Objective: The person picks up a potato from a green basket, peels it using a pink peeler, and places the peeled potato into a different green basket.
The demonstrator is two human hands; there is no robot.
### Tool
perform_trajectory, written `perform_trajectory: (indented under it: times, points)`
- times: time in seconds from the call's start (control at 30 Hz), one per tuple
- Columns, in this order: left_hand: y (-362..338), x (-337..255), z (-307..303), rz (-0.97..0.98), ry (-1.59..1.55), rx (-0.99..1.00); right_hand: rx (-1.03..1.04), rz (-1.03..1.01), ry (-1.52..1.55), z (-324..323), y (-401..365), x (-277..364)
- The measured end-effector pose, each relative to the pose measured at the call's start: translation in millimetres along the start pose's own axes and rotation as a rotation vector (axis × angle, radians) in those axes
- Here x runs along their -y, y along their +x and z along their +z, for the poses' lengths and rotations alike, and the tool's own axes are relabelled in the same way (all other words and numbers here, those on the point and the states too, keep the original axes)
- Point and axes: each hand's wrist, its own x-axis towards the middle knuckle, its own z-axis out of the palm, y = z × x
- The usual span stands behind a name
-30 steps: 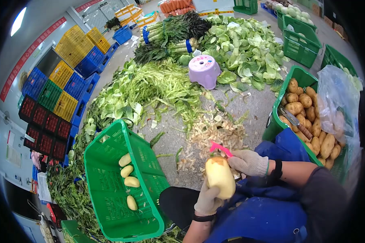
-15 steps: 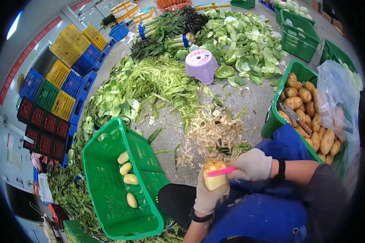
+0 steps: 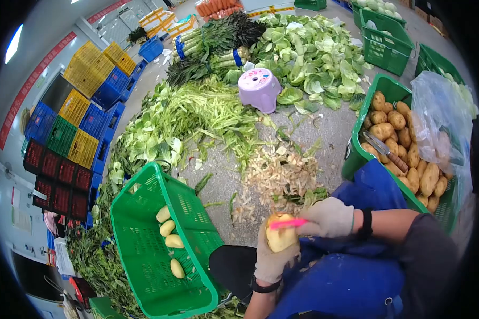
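A partly peeled potato [image 3: 282,240] sits in my gloved left hand [image 3: 270,264], whose fingers wrap round its side and underside. Brown skin still shows at its top end. My right hand [image 3: 332,217], also gloved, grips a pink peeler [image 3: 287,224] that lies across the upper part of the potato; its blade cannot be made out. Below the hands a blue apron [image 3: 340,282] covers my lap. Peelings [image 3: 279,175] lie heaped on the floor just beyond. To the left, a tilted green crate [image 3: 162,183] holds several peeled potatoes [image 3: 174,241].
At right, a green crate [image 3: 351,154] holds unpeeled potatoes [image 3: 396,120], a wooden-handled knife [image 3: 387,151] and a clear plastic bag [image 3: 439,117]. A purple stool [image 3: 259,90] stands among cabbage leaves [image 3: 314,53] and green trimmings [image 3: 213,111]. Stacked crates [image 3: 72,125] line the left wall.
The peeler has shifted slightly on the potato, and less brown skin shows near the top. Both hands keep nearly the same place. The view has tilted slightly.
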Motion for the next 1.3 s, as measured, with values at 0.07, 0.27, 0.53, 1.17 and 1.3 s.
perform_trajectory:
  times: [0.07, 0.27, 0.53, 1.17, 1.3]
  points:
    - [-0.7, 4.7, -0.3, -0.029, -0.135, 0.046, 0.07, 0.34, -0.051, 11.2, 8.5, -28.4]
    - [-2.1, 12.1, -9.7, -0.236, -0.449, 0.174, 0.017, 0.046, 0.183, 8.3, -1.2, -9.5]
    - [-6.0, 28.9, -15.8, -0.253, -0.676, 0.277, -0.031, 0.132, 0.264, 19.2, -3.2, -11.5]
    - [-4.8, 28.0, -14.1, -0.363, -0.655, 0.256, -0.163, 0.092, 0.107, 9.5, -13.4, -3.4]
    - [-6.1, 12.1, -5.7, -0.35, -0.671, 0.244, -0.084, 0.139, 0.036, 3.7, -15.1, -13.5]
